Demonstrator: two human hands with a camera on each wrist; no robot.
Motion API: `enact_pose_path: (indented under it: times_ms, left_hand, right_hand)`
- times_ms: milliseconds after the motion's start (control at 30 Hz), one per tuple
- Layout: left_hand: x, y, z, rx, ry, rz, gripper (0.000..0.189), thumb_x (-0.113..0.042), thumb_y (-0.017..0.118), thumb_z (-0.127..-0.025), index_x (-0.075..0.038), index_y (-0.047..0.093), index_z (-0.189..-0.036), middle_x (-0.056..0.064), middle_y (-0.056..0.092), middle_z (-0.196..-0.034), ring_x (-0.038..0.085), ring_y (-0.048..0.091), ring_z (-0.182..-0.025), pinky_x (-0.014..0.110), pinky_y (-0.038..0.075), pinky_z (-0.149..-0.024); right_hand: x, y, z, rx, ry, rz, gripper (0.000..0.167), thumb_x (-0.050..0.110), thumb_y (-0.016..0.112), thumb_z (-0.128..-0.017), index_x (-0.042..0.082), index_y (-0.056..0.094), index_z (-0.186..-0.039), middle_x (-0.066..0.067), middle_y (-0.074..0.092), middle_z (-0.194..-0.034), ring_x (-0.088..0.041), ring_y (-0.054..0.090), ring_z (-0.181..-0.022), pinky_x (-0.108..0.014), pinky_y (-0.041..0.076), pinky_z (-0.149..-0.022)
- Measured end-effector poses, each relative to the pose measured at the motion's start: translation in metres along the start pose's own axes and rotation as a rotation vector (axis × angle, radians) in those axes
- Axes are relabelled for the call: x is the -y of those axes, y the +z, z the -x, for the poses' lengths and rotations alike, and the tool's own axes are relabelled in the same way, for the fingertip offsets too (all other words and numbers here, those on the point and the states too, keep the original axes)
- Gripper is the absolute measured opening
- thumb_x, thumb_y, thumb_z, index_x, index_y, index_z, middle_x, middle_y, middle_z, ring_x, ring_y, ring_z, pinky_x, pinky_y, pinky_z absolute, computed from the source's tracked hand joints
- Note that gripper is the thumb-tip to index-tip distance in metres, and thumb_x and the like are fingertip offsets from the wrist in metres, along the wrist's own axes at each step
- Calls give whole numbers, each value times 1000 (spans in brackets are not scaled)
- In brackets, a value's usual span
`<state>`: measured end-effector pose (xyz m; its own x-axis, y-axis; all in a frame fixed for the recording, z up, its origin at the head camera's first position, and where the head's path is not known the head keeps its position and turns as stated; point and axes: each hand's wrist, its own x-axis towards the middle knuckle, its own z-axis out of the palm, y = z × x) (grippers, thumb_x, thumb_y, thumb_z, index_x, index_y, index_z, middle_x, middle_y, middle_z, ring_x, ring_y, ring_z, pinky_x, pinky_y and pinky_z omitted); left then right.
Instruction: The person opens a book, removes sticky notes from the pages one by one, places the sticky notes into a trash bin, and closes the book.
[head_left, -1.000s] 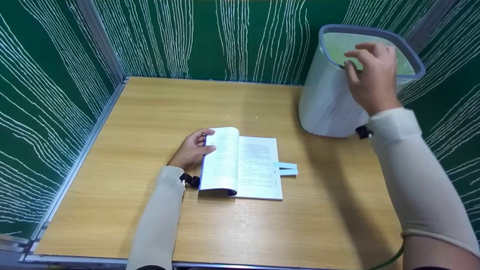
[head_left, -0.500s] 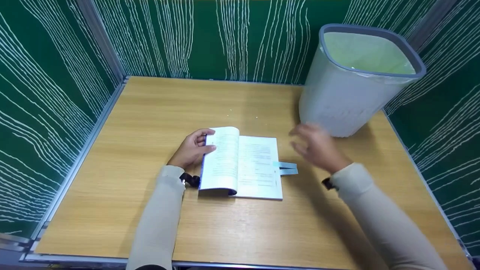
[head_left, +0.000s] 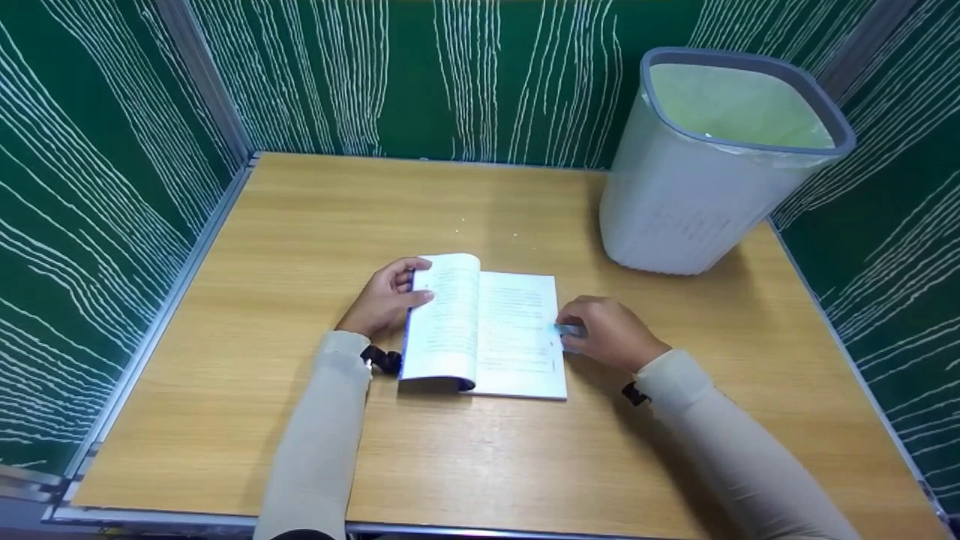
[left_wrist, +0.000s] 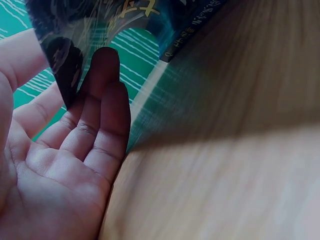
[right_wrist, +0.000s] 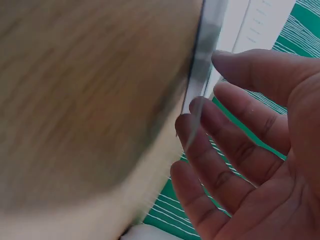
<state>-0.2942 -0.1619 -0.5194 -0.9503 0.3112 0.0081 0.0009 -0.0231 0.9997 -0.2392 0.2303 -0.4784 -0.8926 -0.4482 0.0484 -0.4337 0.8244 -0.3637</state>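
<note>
An open book [head_left: 517,330] lies on the table, its left-hand pages bent up and over. My left hand [head_left: 382,296] grips this raised left side, thumb on the page and fingers behind it. In the left wrist view the dark printed cover [left_wrist: 65,40] rises beside the fingers of my left hand [left_wrist: 65,155]. From the book's right edge sticks out a light blue bookmark [head_left: 571,330] with two strips. The thumb and fingers of my right hand [head_left: 611,334] pinch round it. In the right wrist view my right hand [right_wrist: 250,145] has its fingertips against the strips.
A white bin [head_left: 667,202] with a grey rim and a pale green liner stands at the back right of the wooden table [head_left: 337,202]. Green panels [head_left: 525,75] with white streaks enclose the sides and back. A few tiny white specks lie behind the book.
My right hand has come down from the bin's rim, towards me and to the left, to the bookmark. The left hand and the book have stayed in place.
</note>
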Motion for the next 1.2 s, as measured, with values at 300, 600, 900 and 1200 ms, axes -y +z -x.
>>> enact_pose_path:
  times_ms: [300,600,900,1200]
  left_hand:
    - [2,-1,-2,15,9,5,55,-6,80,-89,-9,58,-139,15,62,-129,25,61,-111,27,55,-90]
    - [3,-2,-2,7,14,-13,54,-7,81,-88,-12,60,-138,13,63,-129,25,61,-111,28,55,-91]
    - [2,0,-1,11,11,15,55,-4,80,-88,-8,59,-138,16,63,-130,25,61,-111,27,55,-91]
    - [1,0,-1,16,-1,36,56,-2,80,-88,-6,58,-139,16,62,-130,24,61,-112,28,56,-91]
  right_hand:
    - [-3,1,0,-2,-8,8,16,12,82,-87,14,77,-102,1,74,-99,-13,66,-85,-37,59,-80]
    - [-3,-6,-2,2,-24,-20,11,13,80,-91,16,78,-101,2,74,-96,-11,67,-83,-36,61,-77]
    - [-5,-15,-4,64,1,-88,12,13,77,-93,20,78,-103,5,74,-99,-12,69,-89,-36,61,-80]
    - [-9,-27,-6,68,-51,-115,8,13,76,-94,18,78,-100,6,75,-98,-10,70,-91,-35,60,-82]
